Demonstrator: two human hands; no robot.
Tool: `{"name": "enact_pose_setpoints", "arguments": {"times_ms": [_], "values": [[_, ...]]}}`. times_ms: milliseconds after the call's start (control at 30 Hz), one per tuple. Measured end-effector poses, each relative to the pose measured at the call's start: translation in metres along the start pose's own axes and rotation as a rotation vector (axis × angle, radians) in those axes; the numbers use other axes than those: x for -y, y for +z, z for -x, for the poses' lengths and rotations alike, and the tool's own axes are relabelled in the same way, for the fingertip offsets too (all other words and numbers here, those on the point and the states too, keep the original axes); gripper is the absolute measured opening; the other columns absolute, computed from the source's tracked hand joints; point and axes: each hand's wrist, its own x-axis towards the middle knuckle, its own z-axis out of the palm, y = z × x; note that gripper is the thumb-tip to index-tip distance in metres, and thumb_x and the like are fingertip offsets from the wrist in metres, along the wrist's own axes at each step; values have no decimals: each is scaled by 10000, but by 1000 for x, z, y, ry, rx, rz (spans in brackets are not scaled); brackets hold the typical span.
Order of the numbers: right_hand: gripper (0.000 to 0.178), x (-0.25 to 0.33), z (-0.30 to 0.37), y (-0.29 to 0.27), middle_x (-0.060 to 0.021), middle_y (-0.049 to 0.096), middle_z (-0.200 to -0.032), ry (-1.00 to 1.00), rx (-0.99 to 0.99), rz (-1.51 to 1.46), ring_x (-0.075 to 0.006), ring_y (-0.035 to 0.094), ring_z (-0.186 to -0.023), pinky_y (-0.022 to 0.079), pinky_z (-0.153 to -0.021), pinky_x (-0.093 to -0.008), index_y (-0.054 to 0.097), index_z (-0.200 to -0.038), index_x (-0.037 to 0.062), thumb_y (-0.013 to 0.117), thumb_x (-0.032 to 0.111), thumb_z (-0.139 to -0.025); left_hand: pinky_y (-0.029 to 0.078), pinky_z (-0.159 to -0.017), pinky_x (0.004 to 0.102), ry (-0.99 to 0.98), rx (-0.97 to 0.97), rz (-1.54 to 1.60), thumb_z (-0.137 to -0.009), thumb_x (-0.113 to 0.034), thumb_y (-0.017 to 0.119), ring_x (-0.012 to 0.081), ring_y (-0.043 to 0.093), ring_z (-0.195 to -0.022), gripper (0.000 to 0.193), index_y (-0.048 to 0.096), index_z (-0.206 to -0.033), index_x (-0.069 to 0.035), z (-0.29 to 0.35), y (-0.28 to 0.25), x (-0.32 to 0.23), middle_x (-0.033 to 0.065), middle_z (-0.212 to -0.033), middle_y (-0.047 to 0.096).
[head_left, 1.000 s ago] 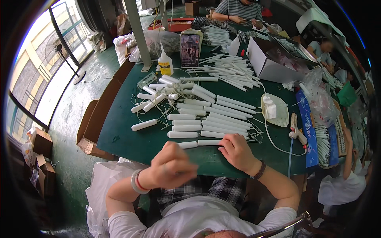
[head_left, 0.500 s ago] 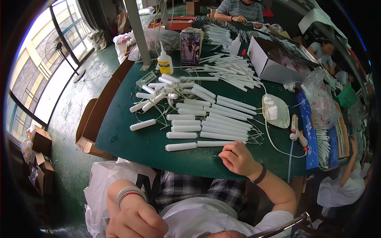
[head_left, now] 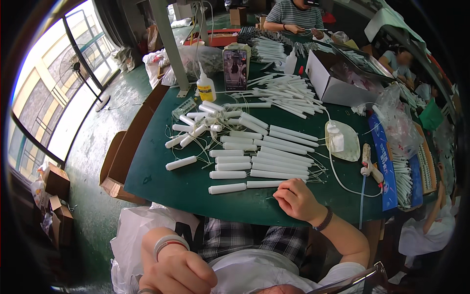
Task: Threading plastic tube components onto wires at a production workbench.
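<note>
My right hand (head_left: 297,201) rests at the table's near edge with its fingers curled inward. Beside its knuckles lies the end of a slim white tube (head_left: 263,184), which lines up with a thicker white tube (head_left: 227,188). Whether the curled fingers pinch anything is hidden. Low in front of my chest, my left hand (head_left: 180,272) is closed, its back turned up and its fingertips out of sight. Beyond my right hand, several white tubes (head_left: 279,174) lie in rows, thin wires (head_left: 320,174) trailing from their right ends. A loose short tube (head_left: 181,163) lies left of them.
A glue bottle (head_left: 205,87) and a propped phone (head_left: 235,70) stand behind a tangled tube pile (head_left: 200,128). To the right lie a hot glue gun (head_left: 366,159), a white pad (head_left: 348,142) and a blue box (head_left: 383,161). A co-worker (head_left: 295,19) sits across the table.
The whole view has shifted a little, so the table and tubes appear slightly lower and to the right. Both my hands keep nearly the same curled pose.
</note>
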Motion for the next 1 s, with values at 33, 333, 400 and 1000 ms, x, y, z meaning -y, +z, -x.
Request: {"name": "enact_pose_setpoints", "arguments": {"times_ms": [33, 333, 400, 1000], "values": [[232, 0, 0, 0, -51, 526, -918, 5, 0, 0, -228, 545, -783, 438, -704, -342, 572, -900, 87, 673, 3, -709, 276, -454, 236, -11, -5, -2, -901, -95, 561, 79, 341, -417, 164, 578, -1035, -187, 1, 0, 1, -39, -584, 445], [234, 0, -2, -2, -56, 525, -920, 9, -4, -9, -230, 544, -781, 432, -693, -345, 571, -894, 77, 671, -6, -698, 279, -449, 229, 28, 1, -23, -904, -96, 568, 76, 345, -413, 276, 562, -1160, -199, 0, 1, -5, -54, -590, 451], [232, 0, -2, -2, -56, 525, -918, 12, -4, -6, -229, 544, -781, 432, -692, -345, 571, -893, 78, 670, -5, -700, 278, -451, 229, 2, 47, -30, -898, -94, 578, 75, 346, -416, 271, 569, -1151, -191, -3, -3, -4, -56, -597, 461], [228, 1, -2, -2, -54, 527, -921, 27, 3, -19, -233, 543, -792, 431, -707, -344, 573, -896, 81, 667, -6, -707, 280, -468, 239, 46, 170, 12, -869, -90, 631, 73, 385, -439, 241, 626, -1106, -133, -6, -10, -12, -56, -629, 503]]}}
